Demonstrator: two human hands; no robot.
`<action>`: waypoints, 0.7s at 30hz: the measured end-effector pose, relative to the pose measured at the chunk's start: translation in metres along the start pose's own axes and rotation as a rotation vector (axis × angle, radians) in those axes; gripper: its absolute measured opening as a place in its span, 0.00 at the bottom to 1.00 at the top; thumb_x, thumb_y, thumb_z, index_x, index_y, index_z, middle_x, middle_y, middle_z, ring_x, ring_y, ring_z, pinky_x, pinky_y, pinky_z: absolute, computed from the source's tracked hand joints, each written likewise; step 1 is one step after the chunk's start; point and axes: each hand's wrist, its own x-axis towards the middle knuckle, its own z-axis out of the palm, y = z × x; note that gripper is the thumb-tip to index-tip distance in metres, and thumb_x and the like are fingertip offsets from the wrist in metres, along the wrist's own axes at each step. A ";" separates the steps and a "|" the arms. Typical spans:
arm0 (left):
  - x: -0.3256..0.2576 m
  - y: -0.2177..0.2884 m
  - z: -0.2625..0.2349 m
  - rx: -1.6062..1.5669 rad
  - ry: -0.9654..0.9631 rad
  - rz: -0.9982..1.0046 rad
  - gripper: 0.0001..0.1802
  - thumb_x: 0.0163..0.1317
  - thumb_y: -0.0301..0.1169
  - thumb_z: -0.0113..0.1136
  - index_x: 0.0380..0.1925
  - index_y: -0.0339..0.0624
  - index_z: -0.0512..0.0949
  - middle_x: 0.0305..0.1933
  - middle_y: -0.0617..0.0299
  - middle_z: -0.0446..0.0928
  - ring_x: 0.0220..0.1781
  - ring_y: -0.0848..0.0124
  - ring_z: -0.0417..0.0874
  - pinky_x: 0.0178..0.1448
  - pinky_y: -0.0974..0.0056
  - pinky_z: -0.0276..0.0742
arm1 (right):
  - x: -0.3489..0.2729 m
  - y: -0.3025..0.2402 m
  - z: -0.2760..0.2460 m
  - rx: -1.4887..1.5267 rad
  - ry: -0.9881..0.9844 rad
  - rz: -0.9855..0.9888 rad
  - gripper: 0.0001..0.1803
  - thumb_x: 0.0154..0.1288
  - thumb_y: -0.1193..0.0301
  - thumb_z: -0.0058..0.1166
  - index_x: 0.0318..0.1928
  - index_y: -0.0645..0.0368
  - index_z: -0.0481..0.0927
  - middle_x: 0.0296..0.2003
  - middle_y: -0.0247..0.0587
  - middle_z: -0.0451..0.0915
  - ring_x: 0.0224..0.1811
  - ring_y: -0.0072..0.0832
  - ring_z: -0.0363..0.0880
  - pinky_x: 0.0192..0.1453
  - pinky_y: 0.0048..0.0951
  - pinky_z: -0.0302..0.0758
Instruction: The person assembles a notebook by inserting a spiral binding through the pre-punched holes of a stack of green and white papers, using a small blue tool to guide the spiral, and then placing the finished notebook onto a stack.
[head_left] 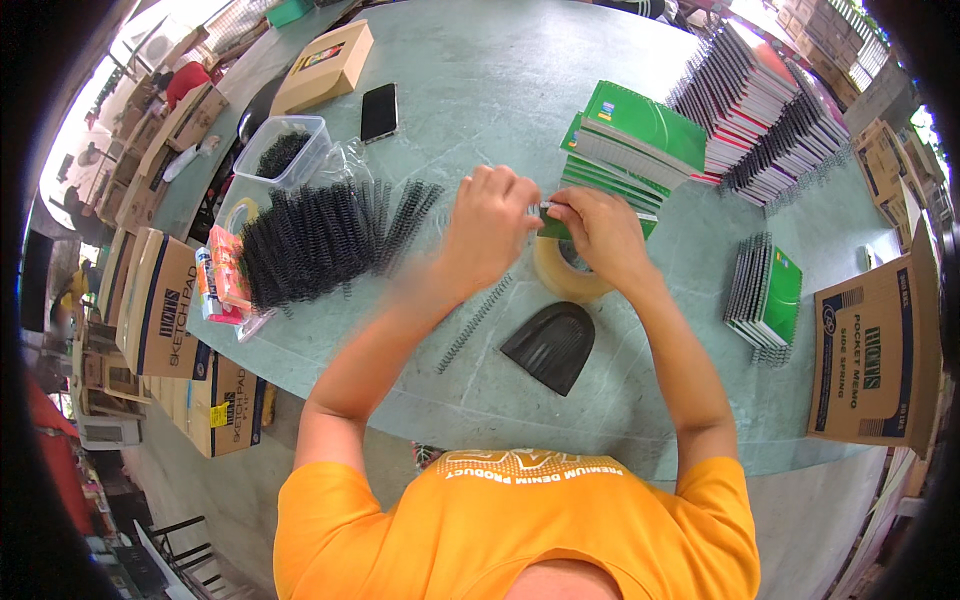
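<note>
My left hand (490, 222) is closed in a pinch, its fingertips beside a tiny pale piece that is too small to name. Close against it, my right hand (605, 235) is closed over a green notebook (552, 228), mostly hidden behind the fingers. A roll of clear tape (571, 275) lies under my right wrist. Nearer to me sits a black ribbed wedge-like piece (552, 347) with a rounded end. One loose black spiral coil (474, 325) lies by my left forearm. A big pile of black spiral coils (310, 240) is to the left.
Green notebooks (640, 130) are stacked ahead, beside taller stacks of spiral-bound books (740, 100). A smaller green stack (765, 290) stands right, near a cardboard box (870, 355). A clear tub (283, 152), a phone (379, 112) and a tan box (325, 68) are at far left.
</note>
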 end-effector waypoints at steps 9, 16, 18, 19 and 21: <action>-0.069 0.046 0.012 -0.168 -0.662 -0.059 0.16 0.51 0.35 0.62 0.36 0.39 0.74 0.37 0.54 0.71 0.41 0.58 0.72 0.38 0.56 0.70 | 0.004 -0.005 -0.005 0.130 0.019 0.085 0.11 0.57 0.73 0.55 0.41 0.60 0.76 0.35 0.43 0.80 0.39 0.40 0.79 0.42 0.35 0.74; -0.034 0.032 0.007 0.042 -0.088 -0.103 0.19 0.55 0.39 0.60 0.44 0.41 0.75 0.46 0.53 0.72 0.45 0.59 0.73 0.45 0.56 0.68 | 0.001 0.002 -0.005 0.125 0.011 0.053 0.08 0.59 0.74 0.53 0.39 0.62 0.79 0.36 0.47 0.81 0.38 0.43 0.79 0.41 0.36 0.74; -0.014 0.009 0.008 0.114 -0.113 -0.081 0.16 0.55 0.39 0.60 0.41 0.42 0.76 0.47 0.54 0.71 0.46 0.59 0.72 0.47 0.57 0.67 | 0.004 0.001 -0.006 0.150 -0.034 0.088 0.08 0.59 0.74 0.53 0.38 0.62 0.79 0.34 0.47 0.81 0.36 0.45 0.79 0.40 0.36 0.74; -0.013 -0.006 0.014 0.097 -0.194 -0.087 0.15 0.55 0.38 0.60 0.39 0.43 0.76 0.46 0.55 0.71 0.47 0.59 0.72 0.47 0.57 0.67 | 0.005 0.000 -0.006 0.152 -0.040 0.082 0.08 0.59 0.74 0.53 0.38 0.62 0.79 0.33 0.48 0.81 0.36 0.45 0.79 0.39 0.37 0.74; -0.006 -0.016 0.015 0.045 -0.290 -0.100 0.13 0.54 0.38 0.61 0.36 0.43 0.77 0.44 0.55 0.71 0.47 0.58 0.71 0.47 0.58 0.67 | 0.007 0.003 -0.006 0.149 -0.043 0.084 0.07 0.58 0.73 0.54 0.37 0.60 0.79 0.31 0.49 0.80 0.35 0.46 0.79 0.38 0.41 0.73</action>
